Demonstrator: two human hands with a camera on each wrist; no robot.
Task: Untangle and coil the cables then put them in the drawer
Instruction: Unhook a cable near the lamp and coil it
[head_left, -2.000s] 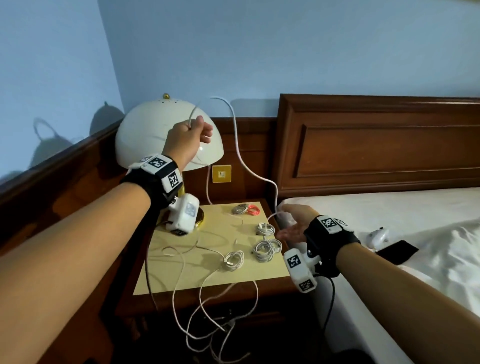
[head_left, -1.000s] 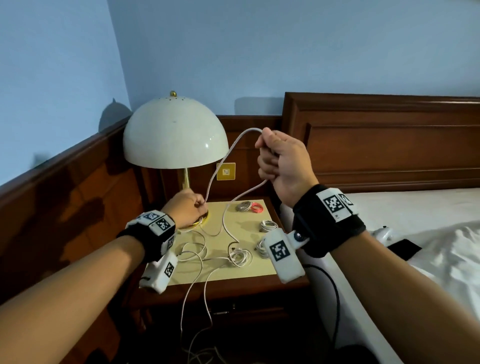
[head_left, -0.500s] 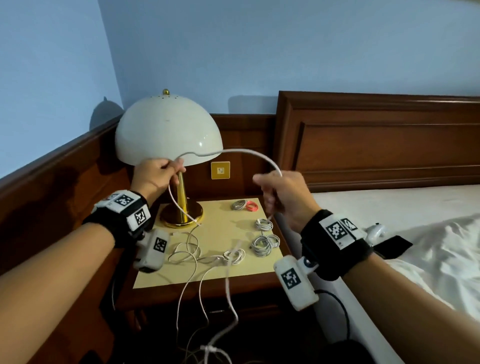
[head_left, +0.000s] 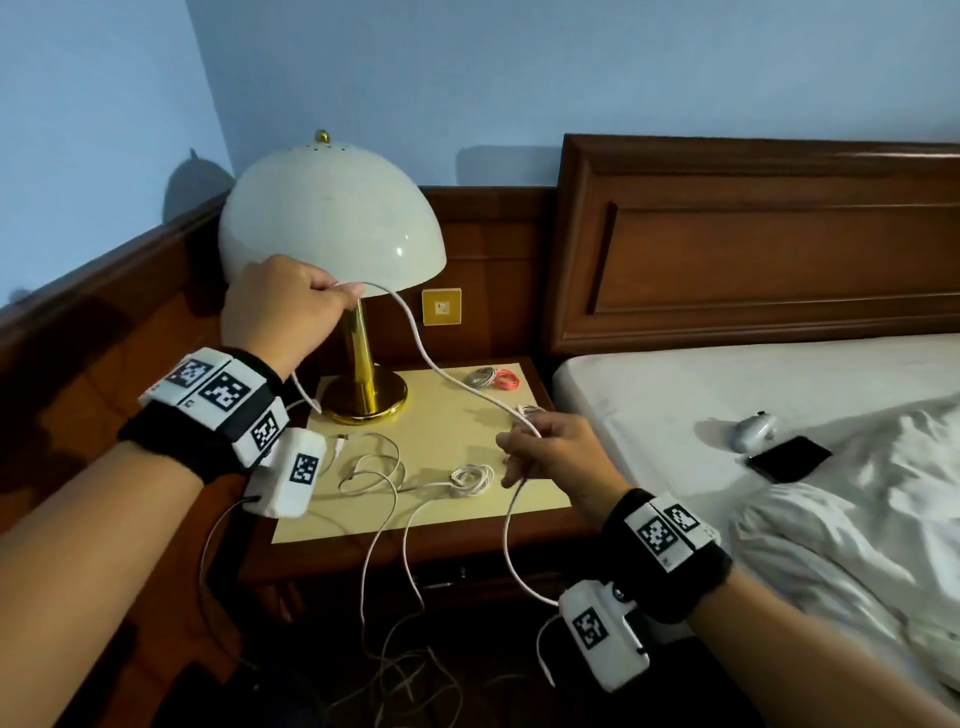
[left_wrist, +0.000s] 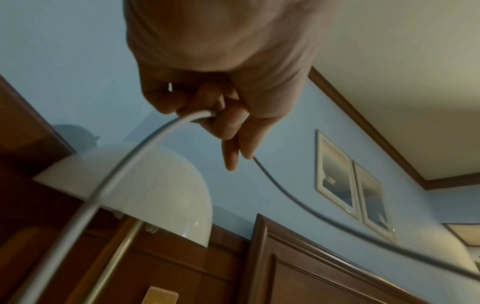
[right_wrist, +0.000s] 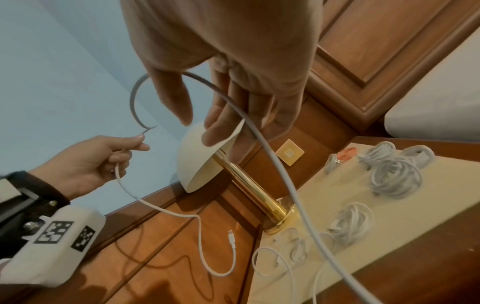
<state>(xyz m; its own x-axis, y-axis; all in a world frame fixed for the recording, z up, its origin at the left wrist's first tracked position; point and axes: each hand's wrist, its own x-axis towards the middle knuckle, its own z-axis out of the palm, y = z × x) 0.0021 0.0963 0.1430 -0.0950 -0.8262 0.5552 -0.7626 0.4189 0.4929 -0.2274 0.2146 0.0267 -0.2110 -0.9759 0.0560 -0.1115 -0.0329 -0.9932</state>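
A long white cable (head_left: 415, 338) stretches between my hands above the nightstand (head_left: 441, 426). My left hand (head_left: 343, 293) pinches it up in front of the lamp shade; the left wrist view shows the fingers (left_wrist: 218, 115) curled on the cable (left_wrist: 124, 164). My right hand (head_left: 524, 452) is lower, over the nightstand's right side, and the cable (right_wrist: 280, 164) runs between its thumb and fingers (right_wrist: 207, 115), then drops to a tangle on the floor (head_left: 410, 675). A short plug end (right_wrist: 232, 240) dangles below my left hand (right_wrist: 124, 150). Loose cables (head_left: 369, 467) and a small coil (head_left: 472, 478) lie on top.
A domed white lamp (head_left: 332, 218) on a brass base stands at the nightstand's back left. Grey and orange coils (head_left: 493, 378) lie at the back right. The bed (head_left: 727, 389) to the right carries a black phone (head_left: 789, 457) and a small white device (head_left: 753, 428).
My right hand has dropped from chest height to just above the nightstand, sliding along the cable. My left hand stays up by the lamp shade. The span between them now slopes down to the right.
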